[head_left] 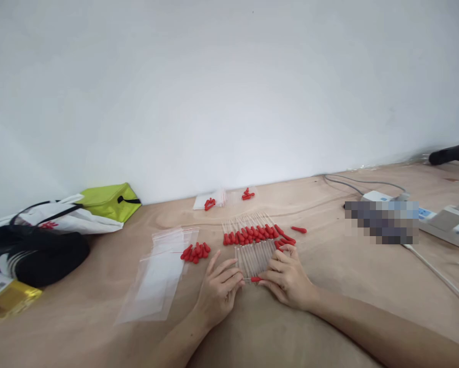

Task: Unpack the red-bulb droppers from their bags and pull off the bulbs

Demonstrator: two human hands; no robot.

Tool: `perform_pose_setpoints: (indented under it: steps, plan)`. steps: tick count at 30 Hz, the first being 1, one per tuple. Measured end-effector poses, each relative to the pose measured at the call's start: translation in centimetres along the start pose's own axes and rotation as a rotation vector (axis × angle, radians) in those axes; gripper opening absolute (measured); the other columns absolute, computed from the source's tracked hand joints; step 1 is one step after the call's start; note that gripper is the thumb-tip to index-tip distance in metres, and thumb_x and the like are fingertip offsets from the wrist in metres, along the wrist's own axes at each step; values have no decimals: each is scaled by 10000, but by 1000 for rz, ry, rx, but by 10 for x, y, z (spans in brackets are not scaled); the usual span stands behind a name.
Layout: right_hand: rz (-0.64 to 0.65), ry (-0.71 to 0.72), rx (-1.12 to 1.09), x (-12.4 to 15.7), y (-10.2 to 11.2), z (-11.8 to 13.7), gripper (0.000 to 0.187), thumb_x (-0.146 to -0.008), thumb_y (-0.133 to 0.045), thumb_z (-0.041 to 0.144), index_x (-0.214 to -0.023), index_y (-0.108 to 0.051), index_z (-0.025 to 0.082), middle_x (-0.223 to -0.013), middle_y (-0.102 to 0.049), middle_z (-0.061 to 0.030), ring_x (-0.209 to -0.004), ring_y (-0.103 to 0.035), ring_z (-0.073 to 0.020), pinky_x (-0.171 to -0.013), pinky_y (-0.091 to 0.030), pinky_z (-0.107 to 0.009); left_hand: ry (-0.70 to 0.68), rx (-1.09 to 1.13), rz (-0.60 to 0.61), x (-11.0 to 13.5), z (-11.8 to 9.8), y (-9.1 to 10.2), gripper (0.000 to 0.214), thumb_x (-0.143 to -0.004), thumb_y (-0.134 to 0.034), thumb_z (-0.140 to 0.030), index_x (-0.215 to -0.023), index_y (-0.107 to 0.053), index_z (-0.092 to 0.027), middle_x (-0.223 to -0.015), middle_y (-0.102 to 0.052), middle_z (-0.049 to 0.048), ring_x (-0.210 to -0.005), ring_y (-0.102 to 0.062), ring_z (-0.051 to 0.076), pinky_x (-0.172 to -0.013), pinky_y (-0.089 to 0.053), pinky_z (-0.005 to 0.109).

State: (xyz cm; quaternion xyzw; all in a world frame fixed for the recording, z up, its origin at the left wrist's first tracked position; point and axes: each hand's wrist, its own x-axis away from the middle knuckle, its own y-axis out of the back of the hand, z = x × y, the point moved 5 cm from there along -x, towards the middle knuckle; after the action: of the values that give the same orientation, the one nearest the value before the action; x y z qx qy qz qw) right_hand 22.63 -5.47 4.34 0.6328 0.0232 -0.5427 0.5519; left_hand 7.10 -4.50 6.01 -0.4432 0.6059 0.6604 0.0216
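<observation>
Between the fingers of my left hand (221, 286) is a thin clear dropper tube, lying level just above the table. My right hand (288, 278) pinches a red rubber bulb (256, 279) at the tube's right end; how far the two overlap is too small to tell. Just beyond my hands lies a row of bare clear tubes (254, 258). Behind it are several droppers with red bulbs (248, 235), their bulbs towards me. Some loose red bulbs (281, 244) touch or lie near my right fingertips. Left of my left hand is a small heap of red bulbs (195, 253).
Clear zip bags (156, 286) lie flat on the wooden table (99, 337) at left. Bagged droppers (210, 202) rest near the wall. A black bag (49, 255) and a lime-green bag (110, 202) stand far left. Right are a power strip (378, 197) and a white cable (439, 276).
</observation>
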Motion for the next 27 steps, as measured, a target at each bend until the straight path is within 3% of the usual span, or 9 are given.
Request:
perform_pose_setpoints:
  steps: [14, 19, 24, 27]
  plan:
    - [75, 41, 5, 0, 0, 4, 144, -778, -494, 239, -715, -623, 232, -573, -524, 24, -694, -438, -134, -854, -216, -418, -6, 20, 55, 2, -1, -3, 202, -826, -416, -136, -808, -602, -212, -744, -677, -15, -915, -604, 150, -1015, -276, 433]
    - [53, 23, -24, 2, 6, 1, 175, -787, -481, 249, -682, -618, 226, -564, -523, 23, -686, -448, -135, -858, -234, -426, -21, -1, 64, 6, 5, 0, 214, -836, -413, -150, -803, -616, -211, -759, -677, -3, -905, -607, 157, -972, -358, 420]
    - [-42, -162, -115, 6, 15, -21, 162, -817, -486, 271, -805, -646, 247, -672, -584, -1, -695, -496, -141, -786, -332, -388, 203, -16, -35, 12, 26, 14, 213, -846, -413, -217, -824, -624, -194, -823, -656, 35, -809, -613, 148, -769, -501, 294]
    - [-156, -319, -235, 5, 21, -47, 224, -839, -444, 315, -920, -634, 228, -769, -588, -39, -726, -537, -147, -703, -414, -320, 350, -20, -19, 12, 34, 16, 250, -850, -390, -246, -902, -631, -202, -876, -618, 43, -789, -604, 142, -712, -511, 252]
